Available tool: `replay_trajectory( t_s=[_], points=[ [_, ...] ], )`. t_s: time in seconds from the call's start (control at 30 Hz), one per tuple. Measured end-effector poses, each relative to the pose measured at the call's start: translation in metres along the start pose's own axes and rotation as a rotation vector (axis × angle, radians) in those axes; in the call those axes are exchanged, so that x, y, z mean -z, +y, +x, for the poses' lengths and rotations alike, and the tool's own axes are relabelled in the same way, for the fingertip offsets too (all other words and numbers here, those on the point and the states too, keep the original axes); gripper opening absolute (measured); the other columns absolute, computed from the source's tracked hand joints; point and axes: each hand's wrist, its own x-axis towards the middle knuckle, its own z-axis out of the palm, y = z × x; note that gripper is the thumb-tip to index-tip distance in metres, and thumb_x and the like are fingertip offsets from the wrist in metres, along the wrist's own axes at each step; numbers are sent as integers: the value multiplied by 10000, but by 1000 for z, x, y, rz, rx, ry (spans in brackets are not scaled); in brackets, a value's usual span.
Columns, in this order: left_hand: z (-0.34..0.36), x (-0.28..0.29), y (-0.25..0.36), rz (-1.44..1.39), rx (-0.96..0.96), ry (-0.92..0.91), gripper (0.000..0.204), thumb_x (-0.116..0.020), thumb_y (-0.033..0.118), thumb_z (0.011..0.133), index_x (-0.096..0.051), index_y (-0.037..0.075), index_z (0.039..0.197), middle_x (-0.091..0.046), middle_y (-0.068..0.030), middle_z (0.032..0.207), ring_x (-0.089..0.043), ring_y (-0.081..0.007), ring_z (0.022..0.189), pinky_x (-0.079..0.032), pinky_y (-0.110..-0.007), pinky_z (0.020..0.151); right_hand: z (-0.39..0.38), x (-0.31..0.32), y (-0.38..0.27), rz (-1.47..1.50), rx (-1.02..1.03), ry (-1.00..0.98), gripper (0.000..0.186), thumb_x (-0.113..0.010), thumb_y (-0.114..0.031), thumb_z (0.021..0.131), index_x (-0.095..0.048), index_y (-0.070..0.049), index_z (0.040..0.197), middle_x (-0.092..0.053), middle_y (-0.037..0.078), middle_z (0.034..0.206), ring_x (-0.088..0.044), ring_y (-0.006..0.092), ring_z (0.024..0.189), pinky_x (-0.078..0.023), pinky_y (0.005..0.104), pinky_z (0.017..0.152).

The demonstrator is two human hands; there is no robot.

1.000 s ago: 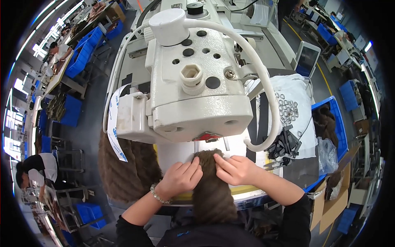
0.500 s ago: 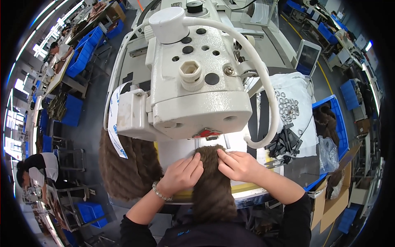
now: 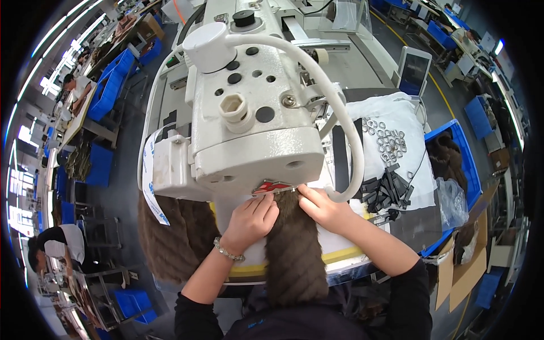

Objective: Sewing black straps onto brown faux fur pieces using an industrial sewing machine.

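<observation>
A long strip of brown fur (image 3: 296, 249) runs from under the head of a white industrial sewing machine (image 3: 255, 148) down over the table edge toward my lap. My left hand (image 3: 250, 222) pinches the strip's left edge near its far end, fingers pressed together. At the opposite edge my right hand (image 3: 324, 208) holds the same end between thumb and fingers. Both sets of fingertips lie just below the red part under the machine head. That head hides the strip's very end and the needle. More brown fur (image 3: 177, 235) lies left of my left wrist.
Right of the machine, a white cloth (image 3: 422, 190) carries metal rings (image 3: 391, 140) and black strap pieces (image 3: 388, 192). Beyond it stand a blue crate (image 3: 475, 170) with fur and a cardboard box (image 3: 464, 283). A white hose (image 3: 354, 141) curves down near my right hand.
Both hands have pushed the fur strip forward, bringing its far end under the machine head. The whole view has shifted slightly, and the machine appears further left.
</observation>
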Motion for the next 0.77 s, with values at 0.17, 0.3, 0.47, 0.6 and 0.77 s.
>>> replay_trajectory(
  t_s=[0.17,0.3,0.47,0.6,0.77],
  points=[
    [2,-1,-2,19,-19,1,85,-657,54,762,-646,35,844,-697,-94,970,-680,-201,806,-553,-307,709,-1,-3,-1,-14,4,23,178,-652,-72,678,-565,-63,833,-573,56,787,-608,199,672,-523,303,608],
    [-1,-5,-4,50,-18,25,73,-654,60,765,-650,44,836,-696,-78,968,-678,-181,802,-550,-281,704,1,-3,1,-3,1,-5,173,-644,-77,671,-573,-70,829,-450,24,686,-577,193,635,-507,292,594],
    [0,7,-1,7,-56,17,79,-667,49,783,-656,30,858,-696,-112,968,-689,-212,817,-567,-300,717,1,4,-3,-63,91,5,129,-615,-104,667,-566,-47,772,-537,56,748,-592,184,656,-515,282,616],
    [-15,21,4,-14,-134,35,56,-667,42,814,-654,19,864,-697,-141,979,-693,-233,832,-582,-321,730,0,15,-16,-113,239,94,135,-607,-123,651,-558,-24,729,-660,209,946,-638,192,699,-524,262,643],
    [-24,27,4,-4,-179,-8,90,-678,72,825,-660,36,906,-701,-133,998,-693,-229,849,-582,-319,753,-1,16,-24,-118,268,90,134,-600,-128,628,-559,-28,707,-659,208,909,-629,188,679,-519,259,646]
  ],
)
